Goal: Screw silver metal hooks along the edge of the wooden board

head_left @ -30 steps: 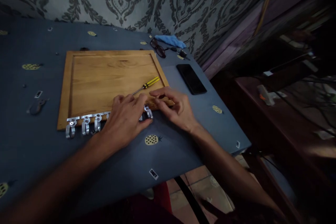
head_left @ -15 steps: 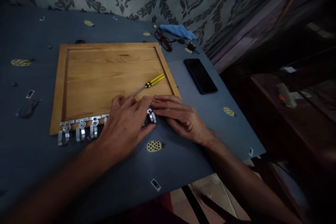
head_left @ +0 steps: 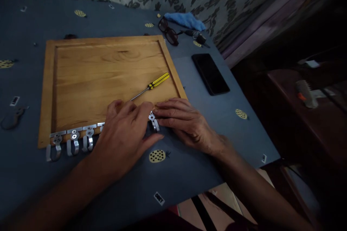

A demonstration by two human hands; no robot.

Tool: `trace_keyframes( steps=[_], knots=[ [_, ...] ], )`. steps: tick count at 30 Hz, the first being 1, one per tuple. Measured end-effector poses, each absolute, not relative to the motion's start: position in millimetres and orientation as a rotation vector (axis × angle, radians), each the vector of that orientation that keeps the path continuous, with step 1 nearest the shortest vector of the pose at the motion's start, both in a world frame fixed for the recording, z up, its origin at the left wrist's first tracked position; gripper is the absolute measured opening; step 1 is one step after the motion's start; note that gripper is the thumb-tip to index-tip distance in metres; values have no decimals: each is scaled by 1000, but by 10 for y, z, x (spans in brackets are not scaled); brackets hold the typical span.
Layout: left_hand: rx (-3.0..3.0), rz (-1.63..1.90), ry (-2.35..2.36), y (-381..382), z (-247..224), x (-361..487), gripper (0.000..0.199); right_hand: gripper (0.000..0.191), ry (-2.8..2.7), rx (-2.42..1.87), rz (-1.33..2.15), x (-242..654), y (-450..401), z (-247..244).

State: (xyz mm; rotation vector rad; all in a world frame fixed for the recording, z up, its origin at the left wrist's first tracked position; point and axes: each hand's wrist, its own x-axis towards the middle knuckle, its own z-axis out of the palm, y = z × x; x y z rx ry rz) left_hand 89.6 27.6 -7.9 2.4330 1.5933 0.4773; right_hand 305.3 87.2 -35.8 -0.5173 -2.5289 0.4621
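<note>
A metal hook rail (head_left: 78,128) with several silver hooks runs along the front edge of a framed wooden board (head_left: 89,79). My left hand (head_left: 123,126) arches over the middle of the rail, fingers bent onto it and thumb stretched out below the right end hook (head_left: 154,122). Beside that hook, my right hand (head_left: 187,122) has its fingers close together, their tips pressed at the rail's right end. Exactly what the fingertips pinch is hidden. On the board, just beyond my hands, lies a screwdriver (head_left: 155,83) with a yellow and black handle.
A black phone (head_left: 210,74) lies right of the board. Behind it are eyeglasses (head_left: 168,32), keys (head_left: 199,36) and a blue cloth (head_left: 185,20). A dark hook-shaped piece (head_left: 13,118) rests at the left. The table's right edge (head_left: 252,112) slants toward me.
The view has shifted, so the board sits farther left. My left thumb has moved down, away from the end hook. Both hands stay at the rail, and the screwdriver still lies on the board.
</note>
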Motion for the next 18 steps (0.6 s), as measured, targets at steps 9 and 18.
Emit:
trace_keyframes(
  steps=[9,18],
  knots=[
    [2367,518,1597,276,-72,926,30,22,-2498,-505,489,3050,877,-355],
    [2311,519,1591,279,-80,917,27,23,-2506,-509,500,3026,877,-325]
  ],
)
